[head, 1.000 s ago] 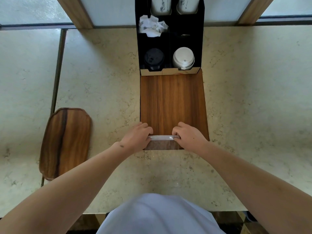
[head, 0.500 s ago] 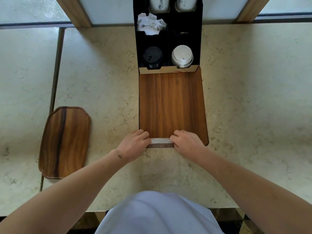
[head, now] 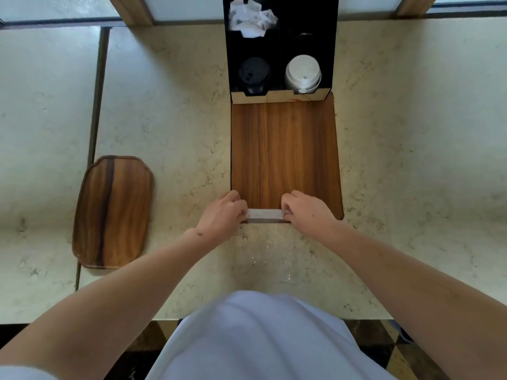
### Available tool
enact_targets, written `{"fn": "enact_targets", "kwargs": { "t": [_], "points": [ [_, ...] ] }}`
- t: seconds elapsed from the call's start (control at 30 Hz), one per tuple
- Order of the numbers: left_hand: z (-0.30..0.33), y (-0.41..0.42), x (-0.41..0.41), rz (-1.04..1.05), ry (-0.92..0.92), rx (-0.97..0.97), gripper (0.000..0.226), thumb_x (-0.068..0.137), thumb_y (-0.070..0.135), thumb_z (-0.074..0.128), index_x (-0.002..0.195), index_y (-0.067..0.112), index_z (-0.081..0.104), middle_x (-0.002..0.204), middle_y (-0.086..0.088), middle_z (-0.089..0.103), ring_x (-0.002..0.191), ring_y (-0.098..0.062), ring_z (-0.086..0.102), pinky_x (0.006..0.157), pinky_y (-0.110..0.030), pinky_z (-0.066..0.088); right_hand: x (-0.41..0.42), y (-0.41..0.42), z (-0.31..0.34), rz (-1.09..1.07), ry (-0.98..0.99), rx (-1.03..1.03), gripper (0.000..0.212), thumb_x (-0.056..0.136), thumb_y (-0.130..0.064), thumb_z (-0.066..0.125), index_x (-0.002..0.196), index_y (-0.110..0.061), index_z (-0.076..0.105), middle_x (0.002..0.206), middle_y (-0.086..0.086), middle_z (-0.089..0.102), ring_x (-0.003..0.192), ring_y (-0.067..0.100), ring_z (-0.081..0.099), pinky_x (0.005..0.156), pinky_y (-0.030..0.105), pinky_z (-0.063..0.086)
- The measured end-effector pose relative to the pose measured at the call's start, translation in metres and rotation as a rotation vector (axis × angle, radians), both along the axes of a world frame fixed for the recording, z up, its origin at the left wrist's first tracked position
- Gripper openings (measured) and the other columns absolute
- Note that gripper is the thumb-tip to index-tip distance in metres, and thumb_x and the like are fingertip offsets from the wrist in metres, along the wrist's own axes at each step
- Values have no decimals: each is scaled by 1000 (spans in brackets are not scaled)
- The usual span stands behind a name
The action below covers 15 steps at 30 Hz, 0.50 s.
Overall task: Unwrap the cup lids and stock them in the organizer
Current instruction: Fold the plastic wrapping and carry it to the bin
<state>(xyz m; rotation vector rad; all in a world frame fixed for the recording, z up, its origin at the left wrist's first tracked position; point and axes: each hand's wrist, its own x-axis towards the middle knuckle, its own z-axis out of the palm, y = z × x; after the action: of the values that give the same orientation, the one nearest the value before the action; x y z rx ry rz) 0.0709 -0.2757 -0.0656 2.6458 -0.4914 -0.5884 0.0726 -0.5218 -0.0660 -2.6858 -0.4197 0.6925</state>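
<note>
A black organizer [head: 329, 50] stands at the back of the counter. Its front left compartment holds a stack of black cup lids [head: 253, 75], and the front right one holds white cup lids [head: 302, 74]. Crumpled white paper [head: 251, 17] sits in a rear left compartment. At the near edge of a wooden board [head: 285, 149], my left hand [head: 222, 215] and my right hand [head: 307, 212] each pinch one end of a clear plastic wrapper [head: 265, 214] pulled into a strip between them. Faint glints of plastic show over the counter below the strip.
A small wooden tray [head: 112, 212] lies on the marble counter [head: 411, 160] to the left. The counter's near edge runs just in front of my torso. A window frame lines the back.
Both hands have drawn slightly closer together and nearer the board's front edge, still holding the wrapper. The strip between them looks shorter.
</note>
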Motion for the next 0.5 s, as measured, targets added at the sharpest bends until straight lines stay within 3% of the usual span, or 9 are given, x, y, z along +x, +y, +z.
{"fn": "enact_targets", "kwargs": {
  "t": [0.07, 0.13, 0.17, 0.27, 0.33, 0.4, 0.5],
  "points": [
    [0, -4, 0, 77, 40, -12, 19, 99, 17, 61, 118, 16, 65, 113, 0, 61, 102, -21, 57, 79, -34, 51, 0, 1, -2, -7, 14, 2, 15, 96, -28, 66, 108, -23, 59, 99, -6, 59, 80, 13, 58, 73, 33, 56],
    [-1, -7, 3, 144, 106, -15, 27, 98, 18, 64, 124, 18, 63, 113, 1, 60, 101, -20, 56, 79, -32, 49, 0, 1, -4, 24, 25, -5, 9, 97, -27, 64, 105, -24, 61, 99, -5, 58, 77, 11, 56, 71, 31, 55],
    [-1, -8, 4, 155, 123, -18, 23, 96, 18, 66, 119, 19, 66, 109, 1, 59, 98, -20, 56, 76, -31, 47, -1, 1, -3, 49, 25, -17, 3, 98, -26, 63, 99, -26, 61, 97, -5, 57, 74, 9, 54, 68, 29, 54],
    [2, -6, 6, 90, 106, 3, 5, 94, 16, 66, 95, 20, 68, 96, 1, 55, 85, -21, 54, 66, -33, 45, -2, 0, 1, 73, -9, -33, 11, 97, -22, 62, 89, -27, 57, 89, -4, 52, 67, 8, 50, 60, 24, 48],
    [5, -3, 2, 1, 44, 7, 12, 94, 12, 65, 85, 19, 63, 90, 0, 54, 78, -22, 51, 60, -37, 47, -5, 0, 3, 85, -44, -40, 13, 97, -18, 59, 86, -24, 56, 87, -3, 51, 64, 10, 49, 53, 23, 42],
    [5, -2, -6, -107, -33, 5, 19, 94, 6, 62, 78, 15, 57, 86, -2, 53, 76, -22, 48, 57, -37, 45, -10, 0, 4, 118, -61, -62, 13, 98, -14, 55, 87, -21, 54, 83, -2, 53, 62, 13, 49, 51, 24, 37],
    [2, 1, -14, -233, -115, 36, 16, 93, 0, 60, 81, 8, 64, 86, -8, 59, 82, -26, 52, 58, -43, 49, -18, 3, 5, 169, -63, -101, 9, 100, -12, 52, 93, -15, 56, 81, 1, 56, 63, 17, 53, 53, 28, 42]
  ]
}}
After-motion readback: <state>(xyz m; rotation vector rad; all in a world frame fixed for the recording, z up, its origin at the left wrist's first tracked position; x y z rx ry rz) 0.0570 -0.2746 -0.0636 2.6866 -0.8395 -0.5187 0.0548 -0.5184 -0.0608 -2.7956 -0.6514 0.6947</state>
